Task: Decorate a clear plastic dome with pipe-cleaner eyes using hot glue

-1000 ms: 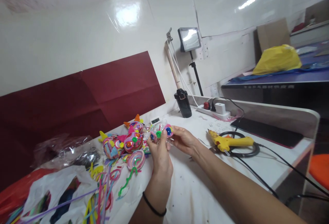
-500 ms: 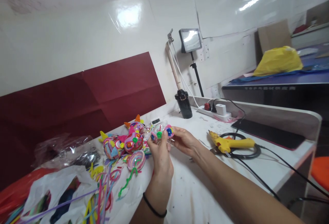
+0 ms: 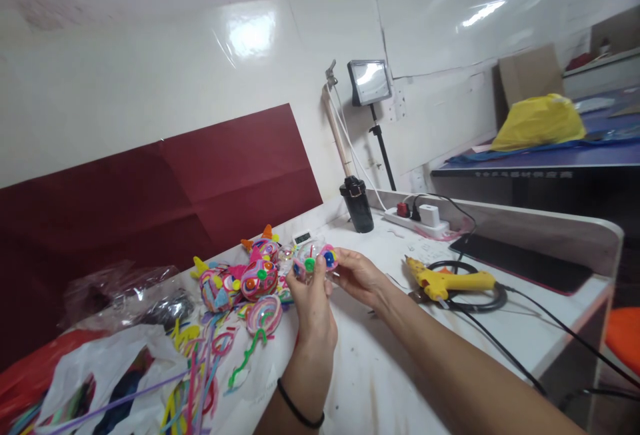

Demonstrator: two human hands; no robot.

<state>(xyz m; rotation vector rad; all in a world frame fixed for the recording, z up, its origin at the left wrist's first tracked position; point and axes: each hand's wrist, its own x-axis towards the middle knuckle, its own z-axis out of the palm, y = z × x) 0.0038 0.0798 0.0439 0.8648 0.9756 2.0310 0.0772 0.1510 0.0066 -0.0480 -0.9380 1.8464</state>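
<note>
Between both hands is a small clear ball decorated with pink, blue and green pieces [image 3: 311,264]. My left hand [image 3: 311,302], with a black band at its wrist, closes on the near left side of the ball, the thumb up against its front. My right hand [image 3: 359,277] pinches the ball's right side near the blue and pink piece. Left of the hands sit several colourful decorated balls [image 3: 259,278], some with orange or yellow points on top. Beside them lies a pink striped round piece [image 3: 263,316] with a green fuzzy strip [image 3: 247,359].
A yellow glue gun [image 3: 453,280] lies on its coiled black cable at right, near a black tray [image 3: 520,263] and a power strip [image 3: 417,220]. Behind stand a black canister [image 3: 358,207] and a lamp [image 3: 370,80]. Fuzzy sticks and a white bag [image 3: 65,372] are at left.
</note>
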